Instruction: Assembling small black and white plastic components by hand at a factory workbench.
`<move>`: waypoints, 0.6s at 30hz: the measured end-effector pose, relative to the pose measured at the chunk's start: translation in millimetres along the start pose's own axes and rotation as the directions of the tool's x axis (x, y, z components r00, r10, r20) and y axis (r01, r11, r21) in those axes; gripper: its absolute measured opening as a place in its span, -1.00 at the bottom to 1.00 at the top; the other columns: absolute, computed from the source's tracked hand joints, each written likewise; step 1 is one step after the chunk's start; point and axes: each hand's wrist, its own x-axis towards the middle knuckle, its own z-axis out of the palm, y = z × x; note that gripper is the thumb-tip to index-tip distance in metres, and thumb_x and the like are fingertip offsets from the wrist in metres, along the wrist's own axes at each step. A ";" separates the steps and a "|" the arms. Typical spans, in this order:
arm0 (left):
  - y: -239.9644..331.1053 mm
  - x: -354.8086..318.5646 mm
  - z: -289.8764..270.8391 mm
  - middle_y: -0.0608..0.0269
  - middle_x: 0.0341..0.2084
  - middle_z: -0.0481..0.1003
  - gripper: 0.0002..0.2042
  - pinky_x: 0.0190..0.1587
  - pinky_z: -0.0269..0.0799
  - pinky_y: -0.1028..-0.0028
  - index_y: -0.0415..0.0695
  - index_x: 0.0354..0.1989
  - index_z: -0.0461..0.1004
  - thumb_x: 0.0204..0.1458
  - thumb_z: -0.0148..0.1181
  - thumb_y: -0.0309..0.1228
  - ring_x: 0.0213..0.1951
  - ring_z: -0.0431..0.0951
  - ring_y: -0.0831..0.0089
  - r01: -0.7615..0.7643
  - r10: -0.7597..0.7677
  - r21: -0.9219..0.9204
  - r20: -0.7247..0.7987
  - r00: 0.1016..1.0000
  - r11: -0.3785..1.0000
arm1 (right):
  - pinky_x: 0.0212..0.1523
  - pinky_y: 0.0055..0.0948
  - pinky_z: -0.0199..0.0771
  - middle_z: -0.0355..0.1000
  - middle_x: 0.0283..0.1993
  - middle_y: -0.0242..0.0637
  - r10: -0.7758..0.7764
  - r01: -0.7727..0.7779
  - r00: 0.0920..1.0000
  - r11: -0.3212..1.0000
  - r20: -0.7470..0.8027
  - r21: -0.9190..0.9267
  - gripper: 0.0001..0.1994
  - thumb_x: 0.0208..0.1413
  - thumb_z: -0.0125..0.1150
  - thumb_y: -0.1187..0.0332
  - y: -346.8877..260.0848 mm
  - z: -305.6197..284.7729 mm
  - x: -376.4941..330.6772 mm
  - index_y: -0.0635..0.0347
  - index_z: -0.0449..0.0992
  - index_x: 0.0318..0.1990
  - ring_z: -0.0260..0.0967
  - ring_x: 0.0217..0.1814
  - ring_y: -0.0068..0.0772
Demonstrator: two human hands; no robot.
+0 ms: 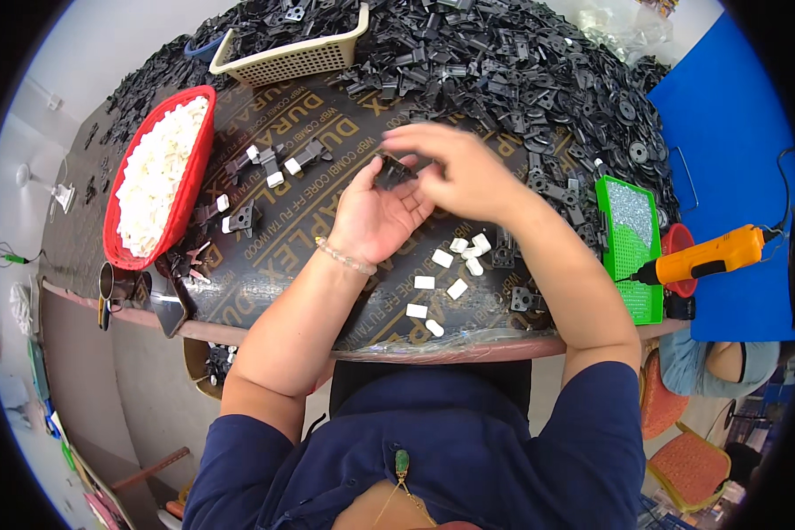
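My left hand (pixel 373 212) is palm up, with the thumb and fingers closed on a small black plastic part (pixel 394 171). Just to the right, my right hand (pixel 464 168) arches over that part. Its fingers stretch out to the left, slightly blurred, and its thumb side comes close to the part; whether they touch is hard to see. Several loose white plastic blocks (pixel 424 283) lie on the dark table (pixel 327 265) below my hands. To the left, black parts (pixel 270 162) with white blocks fitted on them form small groups.
A red basket (pixel 205 132) of white blocks stands at left. Behind are a beige basket (pixel 291 60) and a large heap of black parts (pixel 468 62). At right, an orange electric screwdriver (pixel 711 254) lies over a green tray (pixel 605 238) of screws. A phone (pixel 170 305) sits near the left edge.
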 end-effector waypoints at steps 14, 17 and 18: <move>-12.5 -1.6 7.5 -0.02 -0.04 0.50 -0.71 0.03 0.53 0.36 -0.25 0.11 0.36 0.24 0.07 -0.48 -0.12 0.57 0.37 -0.190 0.167 0.314 0.099 0.981 0.930 | -0.11 -0.18 0.56 0.58 -0.24 -0.01 0.700 -0.546 0.709 0.473 -0.081 -0.692 -0.73 -0.09 0.37 0.25 80.1 -67.1 -57.3 0.28 0.63 -0.30 0.55 -0.17 0.06; -12.7 -4.0 14.0 0.08 -0.07 0.52 -0.73 0.09 0.53 0.35 -0.22 0.11 0.36 0.26 0.07 -0.46 -0.06 0.58 0.34 -0.159 0.135 0.337 0.095 0.986 0.928 | -0.26 -0.31 0.50 0.53 -0.27 -0.12 0.431 -0.438 0.891 0.729 -0.143 -0.527 -0.75 -0.14 0.34 0.33 77.8 -60.9 -62.2 0.31 0.60 -0.30 0.48 -0.37 -0.15; -11.6 -4.7 13.8 0.08 -0.07 0.52 -0.73 0.09 0.53 0.35 -0.22 0.11 0.36 0.26 0.07 -0.46 -0.06 0.58 0.34 -0.161 0.138 0.338 0.091 0.986 0.927 | -0.26 -0.31 0.50 0.53 -0.27 -0.12 0.430 -0.436 0.892 0.732 -0.141 -0.523 -0.75 -0.14 0.34 0.33 64.2 -57.9 -55.5 0.31 0.60 -0.30 0.48 -0.37 -0.15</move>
